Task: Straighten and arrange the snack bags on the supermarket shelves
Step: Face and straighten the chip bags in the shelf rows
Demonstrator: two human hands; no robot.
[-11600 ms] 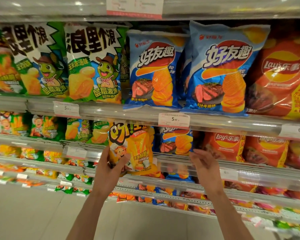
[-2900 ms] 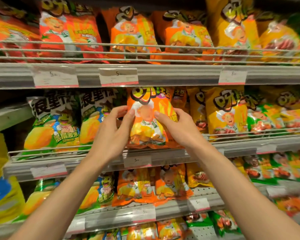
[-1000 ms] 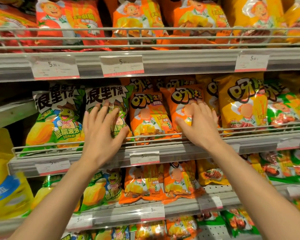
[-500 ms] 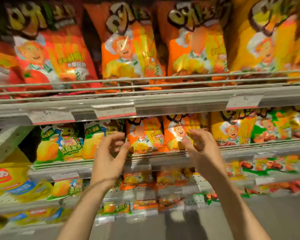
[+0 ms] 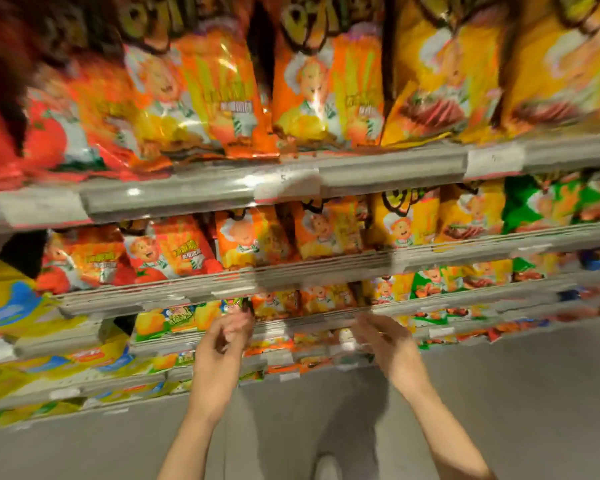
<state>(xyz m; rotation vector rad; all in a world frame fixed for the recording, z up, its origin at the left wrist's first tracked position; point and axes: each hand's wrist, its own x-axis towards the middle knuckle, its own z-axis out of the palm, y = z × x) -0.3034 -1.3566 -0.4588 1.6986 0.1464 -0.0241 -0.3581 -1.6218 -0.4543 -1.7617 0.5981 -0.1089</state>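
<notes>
The frame is motion-blurred. Orange snack bags point(image 5: 201, 98) and yellow snack bags point(image 5: 440, 81) stand upright on the top shelf. Below them is a row of smaller orange bags point(image 5: 253, 237) behind a wire rail. My left hand point(image 5: 222, 344) and my right hand point(image 5: 385, 341) hang in front of the lower shelves, apart from each other. Both have loosely spread fingers, hold nothing and touch no bag. A green and yellow bag point(image 5: 174, 318) sits just left of my left hand.
Grey shelf edges with white price tags point(image 5: 284, 185) run across the view. Large yellow and blue bags point(image 5: 11, 299) fill the left side. Green bags point(image 5: 534, 206) sit at the right. Grey floor point(image 5: 534, 393) lies below, with my legs and a shoe point(image 5: 328, 467) visible.
The view has tilted upward and pulled back, so higher shelves fill the frame. Both hands have come off the orange bags and dropped lower in view, empty.
</notes>
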